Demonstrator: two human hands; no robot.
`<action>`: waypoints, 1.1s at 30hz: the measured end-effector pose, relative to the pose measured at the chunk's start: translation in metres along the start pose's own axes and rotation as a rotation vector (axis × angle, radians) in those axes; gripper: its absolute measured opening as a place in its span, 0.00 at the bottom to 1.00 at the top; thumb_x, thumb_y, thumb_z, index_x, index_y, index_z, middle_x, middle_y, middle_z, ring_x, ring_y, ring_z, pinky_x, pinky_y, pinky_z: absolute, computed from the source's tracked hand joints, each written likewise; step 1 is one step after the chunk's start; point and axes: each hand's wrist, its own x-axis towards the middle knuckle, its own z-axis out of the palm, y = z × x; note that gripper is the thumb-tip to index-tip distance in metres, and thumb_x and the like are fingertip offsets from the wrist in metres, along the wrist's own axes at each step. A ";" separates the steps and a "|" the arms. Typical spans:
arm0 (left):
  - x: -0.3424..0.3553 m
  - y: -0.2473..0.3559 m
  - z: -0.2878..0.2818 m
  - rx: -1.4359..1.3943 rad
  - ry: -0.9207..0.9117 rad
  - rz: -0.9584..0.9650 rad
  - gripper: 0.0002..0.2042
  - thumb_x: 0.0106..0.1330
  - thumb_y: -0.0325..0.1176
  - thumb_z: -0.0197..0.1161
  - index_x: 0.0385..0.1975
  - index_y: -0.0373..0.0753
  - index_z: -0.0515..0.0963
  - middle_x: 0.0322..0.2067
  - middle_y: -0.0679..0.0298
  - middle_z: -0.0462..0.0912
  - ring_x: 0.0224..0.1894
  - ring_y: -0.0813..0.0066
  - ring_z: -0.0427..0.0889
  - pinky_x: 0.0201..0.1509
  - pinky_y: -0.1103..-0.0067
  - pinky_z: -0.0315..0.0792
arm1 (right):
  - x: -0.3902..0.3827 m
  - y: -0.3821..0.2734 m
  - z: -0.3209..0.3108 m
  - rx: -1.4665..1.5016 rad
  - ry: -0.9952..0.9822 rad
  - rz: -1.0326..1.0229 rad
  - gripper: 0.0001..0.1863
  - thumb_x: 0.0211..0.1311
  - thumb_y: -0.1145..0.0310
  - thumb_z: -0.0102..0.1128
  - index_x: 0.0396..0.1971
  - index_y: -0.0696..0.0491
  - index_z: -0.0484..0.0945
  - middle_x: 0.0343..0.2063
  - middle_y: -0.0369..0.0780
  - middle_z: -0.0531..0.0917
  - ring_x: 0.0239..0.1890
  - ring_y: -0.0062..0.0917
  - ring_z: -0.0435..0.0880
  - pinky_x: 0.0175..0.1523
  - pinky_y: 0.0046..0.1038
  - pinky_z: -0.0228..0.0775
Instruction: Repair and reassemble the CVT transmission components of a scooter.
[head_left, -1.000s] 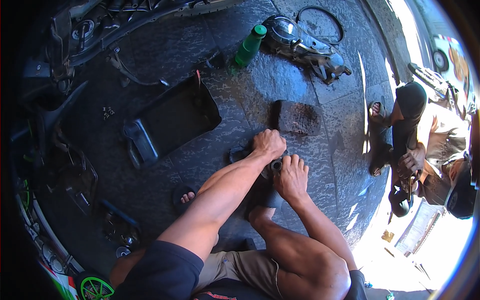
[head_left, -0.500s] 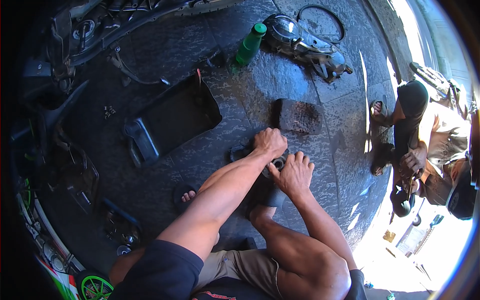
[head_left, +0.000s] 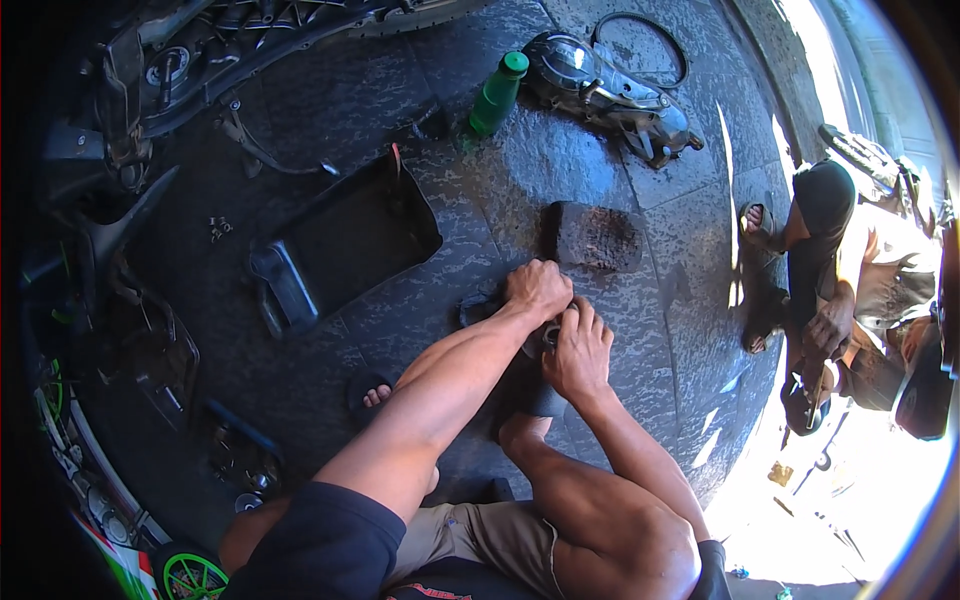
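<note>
The left hand [head_left: 541,290] is closed into a fist, knuckles up; whatever sits inside its grip is hidden. Just beside it, the right hand [head_left: 578,350] has its fingers bent and drawn together over a small, dark, round part with a ringed end [head_left: 549,337], which lies between the two hands, above the floor near the right foot. Red printed lettering shows on the black cloth shirt [head_left: 465,577] at the lower edge, cut off and too small to read. Beyond the hands lies a brown, rough-topped rectangular block [head_left: 598,238]; farther off, a green translucent bottle [head_left: 498,95] with a green cap stands near a long silver metal casing [head_left: 610,95].
</note>
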 end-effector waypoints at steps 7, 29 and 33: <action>-0.001 0.001 -0.002 0.013 -0.004 0.006 0.19 0.64 0.42 0.53 0.36 0.33 0.85 0.41 0.44 0.85 0.46 0.45 0.85 0.53 0.58 0.78 | -0.005 0.002 0.007 0.339 0.015 0.119 0.47 0.52 0.52 0.72 0.62 0.66 0.59 0.62 0.57 0.66 0.62 0.53 0.69 0.65 0.46 0.62; -0.036 0.010 0.008 -0.198 0.391 -0.076 0.20 0.66 0.43 0.50 0.32 0.33 0.84 0.36 0.41 0.84 0.43 0.39 0.83 0.50 0.55 0.77 | -0.036 0.004 0.035 -0.026 0.310 -0.124 0.63 0.53 0.32 0.60 0.69 0.71 0.46 0.66 0.69 0.55 0.67 0.63 0.61 0.71 0.51 0.53; -0.027 -0.009 -0.020 -0.290 0.588 -0.292 0.24 0.70 0.45 0.46 0.33 0.30 0.84 0.38 0.37 0.83 0.44 0.39 0.84 0.52 0.55 0.77 | -0.039 0.012 0.027 0.092 0.298 -0.143 0.64 0.47 0.36 0.70 0.71 0.66 0.48 0.67 0.67 0.55 0.67 0.61 0.62 0.71 0.51 0.54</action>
